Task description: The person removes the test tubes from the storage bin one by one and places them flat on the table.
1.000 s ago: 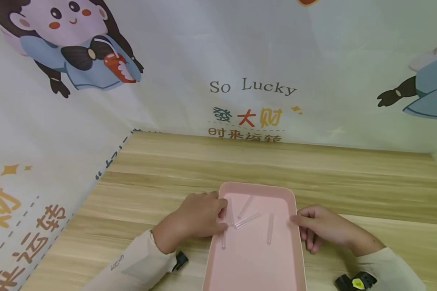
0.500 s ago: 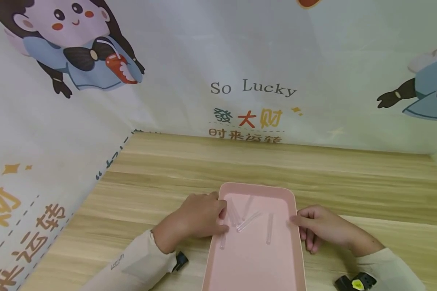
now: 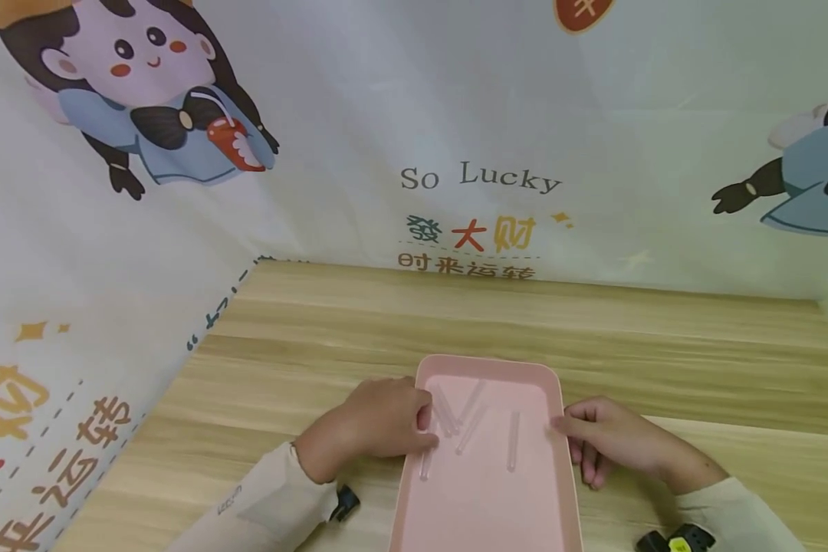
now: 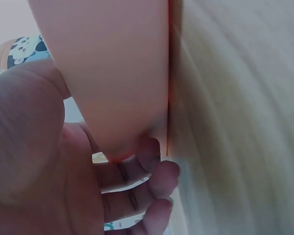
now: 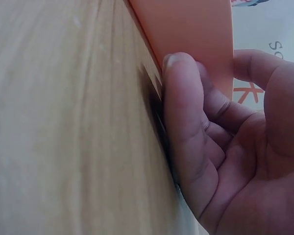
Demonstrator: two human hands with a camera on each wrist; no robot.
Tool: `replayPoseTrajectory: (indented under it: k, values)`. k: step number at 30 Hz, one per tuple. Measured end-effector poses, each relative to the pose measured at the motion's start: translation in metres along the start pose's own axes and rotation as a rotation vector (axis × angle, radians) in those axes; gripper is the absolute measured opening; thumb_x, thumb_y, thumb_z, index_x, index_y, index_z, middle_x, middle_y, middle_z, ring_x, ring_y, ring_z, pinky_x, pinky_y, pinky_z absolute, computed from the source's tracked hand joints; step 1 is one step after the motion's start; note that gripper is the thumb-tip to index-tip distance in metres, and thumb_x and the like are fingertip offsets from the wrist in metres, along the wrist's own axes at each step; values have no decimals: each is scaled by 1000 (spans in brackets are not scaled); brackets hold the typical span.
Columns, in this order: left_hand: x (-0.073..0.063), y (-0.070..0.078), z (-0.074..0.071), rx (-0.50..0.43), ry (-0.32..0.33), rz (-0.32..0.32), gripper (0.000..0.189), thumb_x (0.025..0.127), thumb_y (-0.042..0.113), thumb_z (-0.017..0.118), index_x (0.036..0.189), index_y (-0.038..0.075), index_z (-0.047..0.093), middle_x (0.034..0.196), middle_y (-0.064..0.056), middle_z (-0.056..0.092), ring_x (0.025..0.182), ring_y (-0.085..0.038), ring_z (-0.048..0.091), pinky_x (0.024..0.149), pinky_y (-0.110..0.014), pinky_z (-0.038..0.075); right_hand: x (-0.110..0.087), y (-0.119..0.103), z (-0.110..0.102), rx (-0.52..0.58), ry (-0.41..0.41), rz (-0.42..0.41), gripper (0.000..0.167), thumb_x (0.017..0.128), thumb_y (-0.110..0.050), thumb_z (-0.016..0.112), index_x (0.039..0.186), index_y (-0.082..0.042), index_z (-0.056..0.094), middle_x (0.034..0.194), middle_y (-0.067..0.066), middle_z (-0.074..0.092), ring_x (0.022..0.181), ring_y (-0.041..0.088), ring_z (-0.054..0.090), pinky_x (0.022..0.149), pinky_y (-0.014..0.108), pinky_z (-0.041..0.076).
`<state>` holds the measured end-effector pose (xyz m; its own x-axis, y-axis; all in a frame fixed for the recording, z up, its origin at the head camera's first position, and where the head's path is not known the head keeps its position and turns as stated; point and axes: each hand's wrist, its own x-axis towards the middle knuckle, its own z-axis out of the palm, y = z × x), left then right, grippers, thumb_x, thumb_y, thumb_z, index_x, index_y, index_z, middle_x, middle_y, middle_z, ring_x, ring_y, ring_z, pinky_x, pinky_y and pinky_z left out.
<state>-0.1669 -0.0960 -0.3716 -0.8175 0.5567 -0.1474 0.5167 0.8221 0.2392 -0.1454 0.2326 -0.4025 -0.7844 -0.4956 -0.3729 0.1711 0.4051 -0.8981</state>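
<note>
My left hand point(image 3: 386, 418) and my right hand point(image 3: 614, 437) hold the two sides of a shallow pink tray point(image 3: 490, 510) with round corners. Under it is the striped, yellow-brown wooden table point(image 3: 297, 330). Thin, clear tubes point(image 3: 514, 441) lie inside.

Pink tray point(image 3: 486, 510) w/ clr tubes point(image 3: 514, 442)

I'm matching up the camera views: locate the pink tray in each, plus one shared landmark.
Head: pink tray, bottom, right of centre.
Left wrist: pink tray, top, left of centre.
Right wrist: pink tray, top, right of centre.
Shared landmark: wood-grain tabletop, beside it in all three.
</note>
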Motion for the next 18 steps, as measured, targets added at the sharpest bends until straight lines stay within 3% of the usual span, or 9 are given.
replayPoseTrajectory:
  k: [9, 18]
  values:
    - [2, -3, 4, -78, -21, 10, 31, 82, 41, 72, 67, 22, 54, 66, 9, 53, 63, -9, 50, 58, -30, 40, -1, 2, 0, -9, 13, 8, 50, 103, -34, 51, 85, 12, 53, 57, 2, 58, 47, 8, 58, 51, 32, 55]
    - [2, -7, 4, -115, -43, -23, 31, 83, 43, 71, 66, 23, 55, 64, 10, 55, 62, -9, 51, 58, -31, 40, 1, 0, 2, -6, 9, 15, 49, 104, -34, 50, 85, 11, 53, 56, 1, 58, 47, 8, 59, 51, 33, 56]
